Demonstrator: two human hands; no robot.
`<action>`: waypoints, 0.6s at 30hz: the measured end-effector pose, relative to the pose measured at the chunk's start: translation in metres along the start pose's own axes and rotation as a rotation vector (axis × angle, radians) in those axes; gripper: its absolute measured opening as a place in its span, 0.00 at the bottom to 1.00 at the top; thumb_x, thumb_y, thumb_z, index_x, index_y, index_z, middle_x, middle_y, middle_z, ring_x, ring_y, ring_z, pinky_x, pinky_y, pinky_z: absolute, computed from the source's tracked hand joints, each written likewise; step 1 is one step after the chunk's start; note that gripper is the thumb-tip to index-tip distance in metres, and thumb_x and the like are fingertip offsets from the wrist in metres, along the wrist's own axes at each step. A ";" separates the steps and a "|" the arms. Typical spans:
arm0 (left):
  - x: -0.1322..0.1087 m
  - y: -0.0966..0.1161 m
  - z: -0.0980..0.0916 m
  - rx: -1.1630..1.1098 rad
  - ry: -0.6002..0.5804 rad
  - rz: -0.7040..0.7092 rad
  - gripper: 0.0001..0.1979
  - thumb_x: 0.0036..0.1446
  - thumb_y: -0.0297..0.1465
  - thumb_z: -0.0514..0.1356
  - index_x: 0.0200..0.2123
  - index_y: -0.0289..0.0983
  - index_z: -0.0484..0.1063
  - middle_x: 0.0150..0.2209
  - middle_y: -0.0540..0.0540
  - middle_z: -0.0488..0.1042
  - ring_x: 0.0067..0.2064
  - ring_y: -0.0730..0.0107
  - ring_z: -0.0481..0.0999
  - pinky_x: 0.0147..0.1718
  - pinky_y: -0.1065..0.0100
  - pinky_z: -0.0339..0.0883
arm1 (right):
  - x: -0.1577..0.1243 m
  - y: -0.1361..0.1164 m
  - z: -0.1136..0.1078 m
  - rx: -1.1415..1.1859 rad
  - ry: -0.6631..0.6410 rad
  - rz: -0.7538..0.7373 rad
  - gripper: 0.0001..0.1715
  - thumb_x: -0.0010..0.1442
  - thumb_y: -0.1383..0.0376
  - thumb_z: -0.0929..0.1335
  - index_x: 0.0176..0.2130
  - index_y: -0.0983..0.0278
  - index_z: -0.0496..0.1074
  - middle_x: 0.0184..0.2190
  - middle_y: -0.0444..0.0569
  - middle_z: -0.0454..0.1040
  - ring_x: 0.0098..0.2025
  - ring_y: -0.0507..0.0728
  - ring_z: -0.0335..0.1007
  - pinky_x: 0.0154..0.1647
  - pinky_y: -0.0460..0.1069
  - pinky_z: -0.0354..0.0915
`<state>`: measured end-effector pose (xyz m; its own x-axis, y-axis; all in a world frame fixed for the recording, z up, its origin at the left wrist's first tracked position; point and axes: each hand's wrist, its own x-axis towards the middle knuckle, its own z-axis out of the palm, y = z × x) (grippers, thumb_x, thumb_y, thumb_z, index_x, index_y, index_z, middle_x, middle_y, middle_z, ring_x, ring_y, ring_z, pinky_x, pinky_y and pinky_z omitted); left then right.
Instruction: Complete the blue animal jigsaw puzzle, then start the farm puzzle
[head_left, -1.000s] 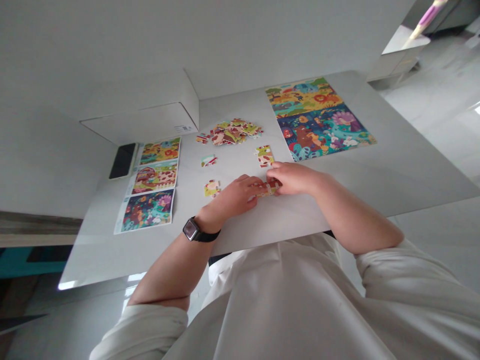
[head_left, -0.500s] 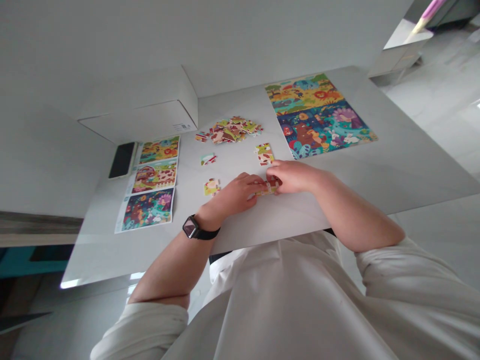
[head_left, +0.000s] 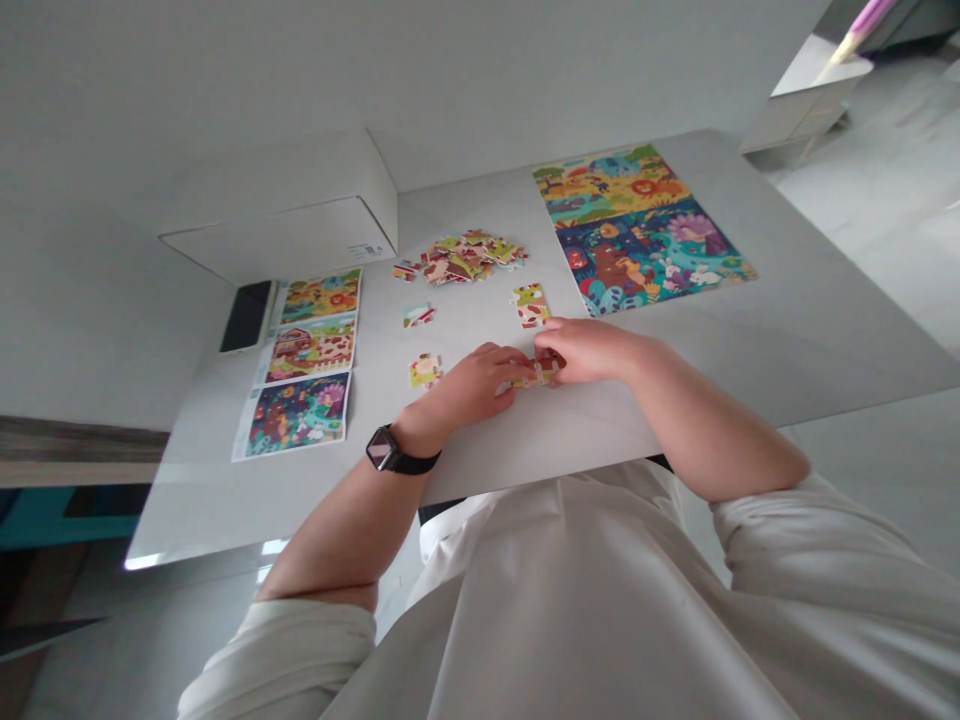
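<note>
Head view: left hand (head_left: pixel 469 385) and right hand (head_left: pixel 589 355) closed on a short strip of joined jigsaw pieces (head_left: pixel 537 375), pinched between the fingertips, low on the white worktop (head_left: pixel 787 340). Just beyond, three loose pieces (head_left: pixel 530 307); further up, a heap of pieces (head_left: pixel 457 258). To the right, an assembled two-scene puzzle (head_left: pixel 637 230); to the left, a printed picture strip (head_left: pixel 300 360), a phone (head_left: pixel 246 316) and a white box (head_left: pixel 300 215).
</note>
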<state>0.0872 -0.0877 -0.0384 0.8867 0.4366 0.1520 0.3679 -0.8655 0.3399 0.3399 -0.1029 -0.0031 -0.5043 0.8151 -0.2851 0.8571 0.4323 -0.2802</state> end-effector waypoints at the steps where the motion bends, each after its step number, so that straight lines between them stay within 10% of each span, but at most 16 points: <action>1: -0.001 -0.001 0.000 -0.012 0.008 -0.035 0.24 0.63 0.24 0.62 0.61 0.41 0.78 0.55 0.41 0.81 0.55 0.55 0.80 0.59 0.55 0.74 | 0.000 0.001 0.000 -0.001 0.001 -0.003 0.21 0.58 0.63 0.79 0.51 0.60 0.79 0.53 0.54 0.76 0.47 0.62 0.76 0.42 0.51 0.63; 18: -0.006 -0.002 0.000 -0.085 0.037 -0.135 0.29 0.62 0.25 0.64 0.66 0.40 0.69 0.56 0.39 0.79 0.58 0.54 0.79 0.59 0.55 0.75 | 0.000 0.004 0.000 -0.001 0.029 -0.035 0.19 0.57 0.63 0.80 0.47 0.62 0.78 0.51 0.54 0.76 0.47 0.62 0.76 0.44 0.51 0.63</action>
<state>0.0816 -0.0885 -0.0400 0.8192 0.5578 0.1334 0.4567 -0.7751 0.4365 0.3430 -0.1008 -0.0043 -0.5309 0.8101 -0.2488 0.8390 0.4613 -0.2885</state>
